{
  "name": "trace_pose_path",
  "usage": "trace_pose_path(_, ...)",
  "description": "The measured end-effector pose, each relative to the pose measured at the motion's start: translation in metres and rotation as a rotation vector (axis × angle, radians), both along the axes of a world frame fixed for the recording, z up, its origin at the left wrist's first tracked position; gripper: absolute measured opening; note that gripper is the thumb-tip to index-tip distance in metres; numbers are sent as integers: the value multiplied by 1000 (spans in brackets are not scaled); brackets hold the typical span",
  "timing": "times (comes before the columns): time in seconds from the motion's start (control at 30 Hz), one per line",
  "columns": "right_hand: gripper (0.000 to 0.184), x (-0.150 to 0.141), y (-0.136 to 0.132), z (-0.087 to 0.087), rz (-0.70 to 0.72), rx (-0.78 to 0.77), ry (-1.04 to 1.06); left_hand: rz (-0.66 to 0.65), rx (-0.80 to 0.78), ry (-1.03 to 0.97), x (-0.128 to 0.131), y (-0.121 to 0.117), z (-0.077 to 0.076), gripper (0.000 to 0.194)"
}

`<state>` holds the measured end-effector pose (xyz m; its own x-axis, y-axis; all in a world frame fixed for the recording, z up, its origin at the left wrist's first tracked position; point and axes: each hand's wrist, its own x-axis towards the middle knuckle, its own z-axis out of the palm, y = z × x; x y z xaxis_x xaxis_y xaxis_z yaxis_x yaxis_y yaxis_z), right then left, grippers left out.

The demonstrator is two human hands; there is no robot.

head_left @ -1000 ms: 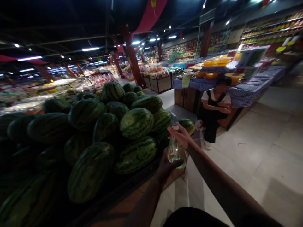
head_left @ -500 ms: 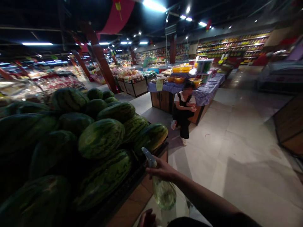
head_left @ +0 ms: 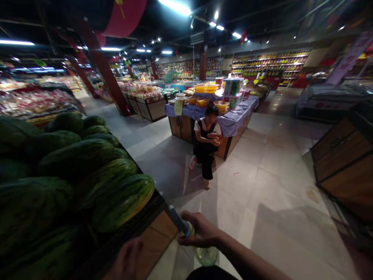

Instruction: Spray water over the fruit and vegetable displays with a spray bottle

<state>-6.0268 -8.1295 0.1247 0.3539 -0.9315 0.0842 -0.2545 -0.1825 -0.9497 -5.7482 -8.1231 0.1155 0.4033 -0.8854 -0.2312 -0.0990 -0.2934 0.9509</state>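
right hand (head_left: 201, 230) curled round the neck of a spray bottle (head_left: 206, 256), left hand (head_left: 128, 259) nearby, state unclear

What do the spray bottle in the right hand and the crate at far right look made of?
The spray bottle in the right hand looks like glossy clear plastic, since liquid shows through it, though glass is possible. The crate looks like varnished wood: brown planks with visible grain, edged by a dark frame.

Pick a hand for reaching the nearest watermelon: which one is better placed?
Left, probably. The left hand shows nothing held and is nearest the watermelon, just beyond the wooden display edge. The right hand grips a clear bottle and lies farther away.
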Motion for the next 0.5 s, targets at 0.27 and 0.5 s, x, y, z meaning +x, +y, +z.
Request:
trace_pose_path(0.27,51,-99,2,-33,-115,143,87,37,-55,-206,-68,-79,34,61)
trace_pose_path(0.5,50,-136,-50,-35,-111,76,31,-150,-73,-184,-158,-142,32,78)
